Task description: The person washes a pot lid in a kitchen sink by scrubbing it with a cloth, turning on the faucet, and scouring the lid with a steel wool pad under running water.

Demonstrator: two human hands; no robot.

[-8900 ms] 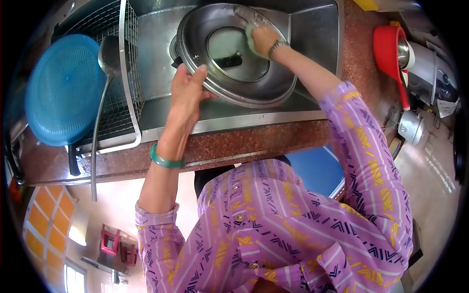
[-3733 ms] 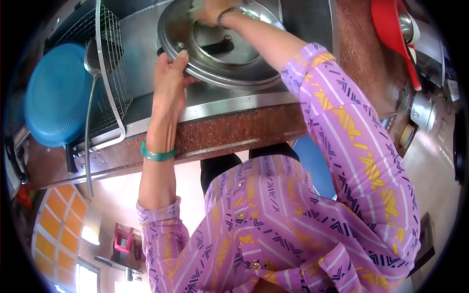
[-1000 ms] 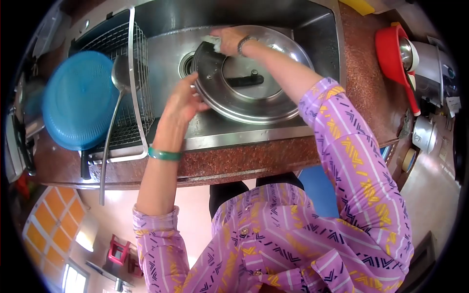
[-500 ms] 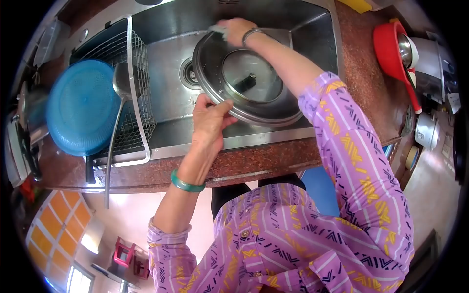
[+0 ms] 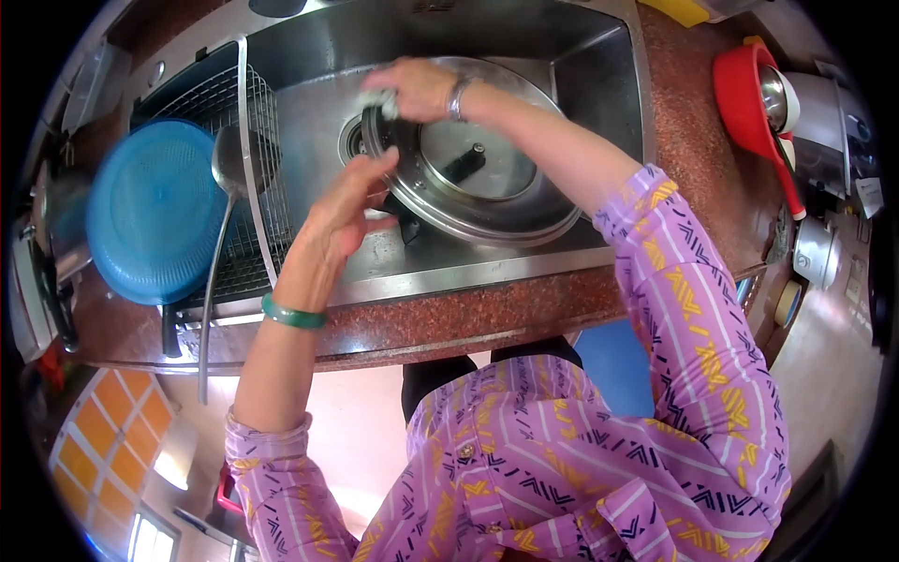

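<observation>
**Wide metal lid, tilted in a steel sink**

Item: one round lid (image 5: 487, 208), in the sink (image 5: 468, 279), beside the drain (image 5: 356, 139). Broad, shiny metal band; smooth central panel (image 5: 510, 155), glass by its look; dark handle (image 5: 463, 165) across it. Judged stiff and fairly weighty for its breadth, slippery if wet; the panel perhaps breakable. Best hold: the rim at opposite sides, or the handle.

Left hand (image 5: 335, 214): wide, thumb and fingers parted at the near-left rim — firm contact cannot be told. Green bangle (image 5: 293, 313), smooth.

Right hand (image 5: 417, 89): closed round a pale cloth (image 5: 378, 101), soft and crumpled, at the far-left rim; blurred.

Surroundings: wire rack (image 5: 269, 187), open mesh; blue plastic basket (image 5: 154, 211), oval and ribbed; long-handled metal ladle (image 5: 214, 272), leaning at the rack; speckled red-brown counter (image 5: 468, 318), hard and glossy — red pan (image 5: 744, 98) at its right.
</observation>
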